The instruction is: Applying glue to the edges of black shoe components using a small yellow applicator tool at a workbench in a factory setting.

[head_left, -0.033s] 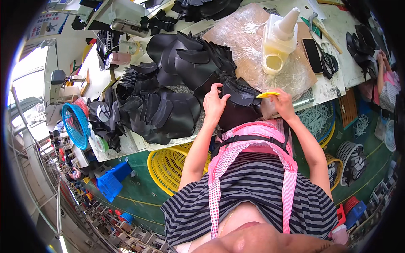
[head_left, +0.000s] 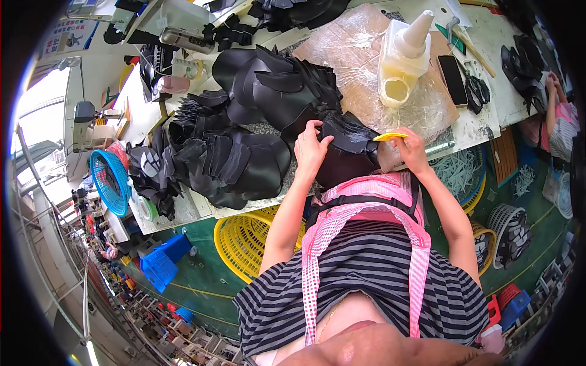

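My right hand [head_left: 412, 150] is closed around a small flat yellow scraper [head_left: 389, 137], whose edge meets the right side of a black leather-like piece [head_left: 348, 134]. Whitish wet-looking streaks show on that piece. At its left edge lies my left hand [head_left: 311, 150], thumb and fingers bent against the black material and steadying it. More dark material [head_left: 345, 169] hangs below, over the table's front edge. Close by on the left rise heaps of similar black cut pieces [head_left: 253, 160], with another stack [head_left: 281, 85] behind them.
A white squeeze bottle with a cut-open yellowish container [head_left: 398, 91] stands on a plastic-wrapped board [head_left: 348, 39]. Right of it lie a phone [head_left: 452, 80] and black scissors [head_left: 477, 91]. A yellow basket [head_left: 241, 247] sits on the floor. Another person's arm [head_left: 552, 100] shows far right.
The yellow scraper and my right hand have shifted very slightly to the right. My left hand and the black piece look the same.
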Action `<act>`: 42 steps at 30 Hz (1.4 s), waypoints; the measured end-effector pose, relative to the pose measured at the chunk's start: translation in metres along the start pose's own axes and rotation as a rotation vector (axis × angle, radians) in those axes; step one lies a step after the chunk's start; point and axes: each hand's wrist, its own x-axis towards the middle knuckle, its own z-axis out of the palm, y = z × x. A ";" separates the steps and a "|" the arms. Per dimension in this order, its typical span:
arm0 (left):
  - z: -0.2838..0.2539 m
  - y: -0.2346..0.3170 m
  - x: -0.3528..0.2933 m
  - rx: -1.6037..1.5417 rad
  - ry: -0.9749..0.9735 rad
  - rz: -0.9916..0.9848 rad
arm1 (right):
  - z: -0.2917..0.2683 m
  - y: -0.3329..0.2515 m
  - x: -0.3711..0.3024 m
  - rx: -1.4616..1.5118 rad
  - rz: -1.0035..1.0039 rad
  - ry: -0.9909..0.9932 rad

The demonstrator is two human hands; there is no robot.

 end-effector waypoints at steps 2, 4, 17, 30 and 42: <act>0.000 -0.001 0.000 -0.011 -0.002 0.014 | -0.003 -0.001 -0.003 -0.004 0.072 0.031; 0.000 0.004 0.002 -0.073 -0.073 0.068 | -0.005 0.000 -0.003 -0.031 0.025 0.143; -0.005 -0.009 -0.020 -0.177 0.011 0.628 | -0.021 -0.013 0.055 -0.299 0.028 0.490; -0.073 -0.018 -0.019 -0.587 -0.412 0.199 | 0.009 0.008 0.052 -0.015 -0.088 -0.185; -0.028 -0.019 0.039 -0.487 -0.675 0.207 | 0.046 0.004 0.080 0.060 -0.149 0.045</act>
